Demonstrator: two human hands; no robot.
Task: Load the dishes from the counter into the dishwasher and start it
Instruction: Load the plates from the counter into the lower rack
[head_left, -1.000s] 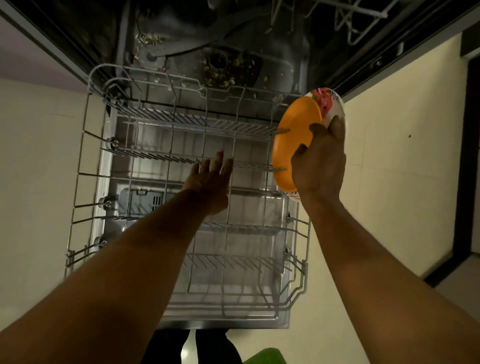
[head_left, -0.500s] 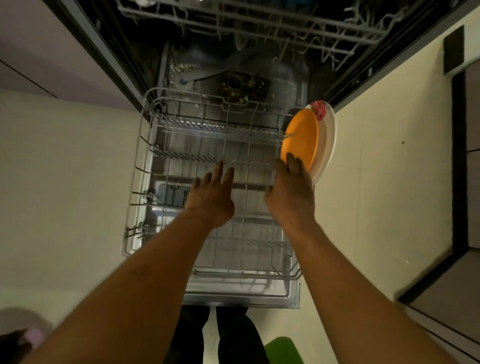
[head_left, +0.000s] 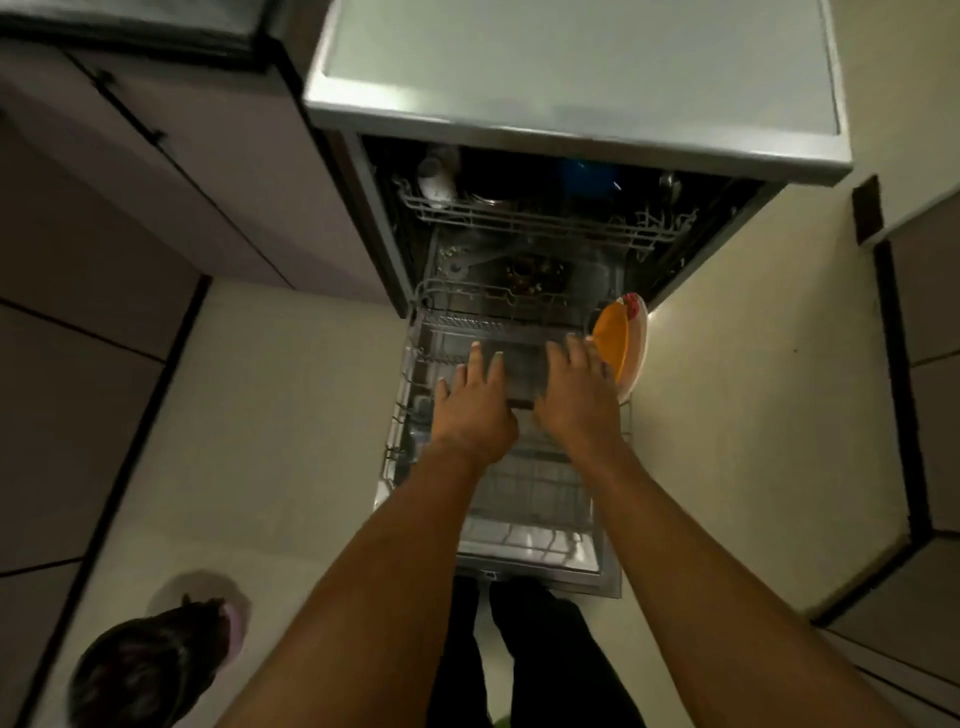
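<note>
Orange plate (head_left: 610, 340) and white plate (head_left: 638, 358) stand in one rack (head_left: 411, 364); left hand (head_left: 475, 410) and right hand (head_left: 574, 402) spread fingers, holding nothing.

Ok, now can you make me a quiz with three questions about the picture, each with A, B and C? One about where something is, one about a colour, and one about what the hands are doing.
1. Where does the orange plate stand?
A. on the floor
B. at the right edge of the lower rack
C. in the upper rack

2. What colour is the second plate, mostly?
A. white
B. blue
C. black

3. What are the left hand and the right hand doing?
A. gripping a plate each
B. open, holding nothing
C. making fists

Answers:
1 B: it stands on edge at the rack's right side.
2 A: it is pale white, with a red pattern at the top.
3 B: the fingers are straight over the rack, with nothing in them.
</note>
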